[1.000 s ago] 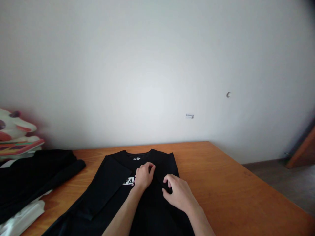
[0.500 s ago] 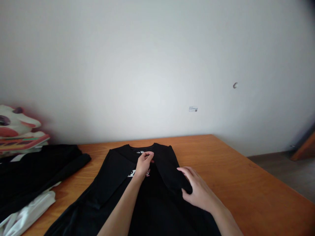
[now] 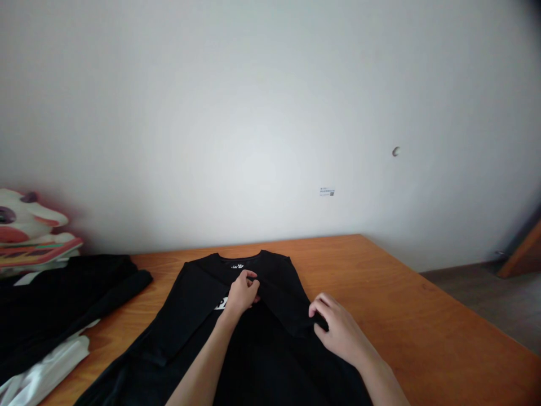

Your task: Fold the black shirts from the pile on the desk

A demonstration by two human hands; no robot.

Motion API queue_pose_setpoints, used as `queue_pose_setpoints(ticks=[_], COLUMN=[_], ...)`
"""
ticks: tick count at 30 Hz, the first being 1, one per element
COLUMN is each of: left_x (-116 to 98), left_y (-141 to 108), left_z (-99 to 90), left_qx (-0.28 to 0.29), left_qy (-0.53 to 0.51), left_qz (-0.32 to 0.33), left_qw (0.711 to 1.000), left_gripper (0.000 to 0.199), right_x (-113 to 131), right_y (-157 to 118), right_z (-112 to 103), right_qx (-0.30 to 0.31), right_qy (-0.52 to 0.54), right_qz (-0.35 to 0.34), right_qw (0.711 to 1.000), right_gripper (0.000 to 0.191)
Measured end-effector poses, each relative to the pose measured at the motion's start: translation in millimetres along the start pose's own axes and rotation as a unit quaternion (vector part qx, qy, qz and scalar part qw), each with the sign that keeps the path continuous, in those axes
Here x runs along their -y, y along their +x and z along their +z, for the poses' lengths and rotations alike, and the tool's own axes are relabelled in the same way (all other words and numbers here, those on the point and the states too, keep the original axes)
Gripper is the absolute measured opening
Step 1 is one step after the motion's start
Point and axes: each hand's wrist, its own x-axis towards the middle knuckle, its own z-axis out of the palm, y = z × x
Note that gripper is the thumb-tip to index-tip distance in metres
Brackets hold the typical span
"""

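Item: one black T-shirt [image 3: 253,366], short-sleeved, on the wooden table [image 3: 414,316], directly beneath and between your fingers. Handling, as judged: light, soft, limp; not fragile, hardly slippery, quick to crease. Best holds: the sleeve hems and side edges, pinched with the fingertips.

Your left hand [image 3: 243,293]: fingers drawn narrow, apparently pinching cloth at the upper chest. Your right hand [image 3: 340,332]: fingers curled in a small gap at the side edge; you cannot tell whether cloth is caught.

Appearance: matt black, front up; round collar beyond your left fingers; small white neck marking [image 3: 237,266]; white chest print [image 3: 220,304] with dark lettering, partly covered by your left hand; both sleeves lying inward over the front; soft wrinkles.

Adjacent, well left of your fingers: black garment [image 3: 84,293], white garment [image 3: 54,369], cow-shaped toy [image 3: 25,217].
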Motion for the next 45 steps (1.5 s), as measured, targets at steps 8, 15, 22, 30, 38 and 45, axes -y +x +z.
queue_pose_setpoints(ticks=[8,15,22,30,38,45], left_x=[-2,2,-6,-38,-30,-31], left_y=[-4,-5,-12,-43,-52,-56], left_z=[-8.0,-6.8,-4.1,-5.0,22.7,29.6], left_qx=[0.002,-0.019,-0.052,0.271,0.260,0.231], left_qy=[0.102,0.178,0.223,0.240,0.242,0.264], left_qz=[0.032,0.096,0.149,0.406,0.452,0.465], left_qw=[0.994,0.979,0.962,0.839,0.818,0.813], left_gripper=[0.012,0.004,0.013,0.044,0.032,0.029], right_x=[1,5,7,-3,-4,-7], right_y=[1,3,0,5,4,4], right_z=[0,3,-1,7,6,9], right_qx=[-0.022,-0.018,-0.008,-0.014,-0.012,-0.010], right_qy=[-0.003,0.021,0.054,0.057,0.084,0.085], right_qz=[-0.023,-0.066,-0.059,-0.031,-0.018,-0.027], right_qw=[0.999,0.997,0.997,0.998,0.996,0.996], right_gripper=[0.030,0.016,0.030,0.020,0.018,0.020])
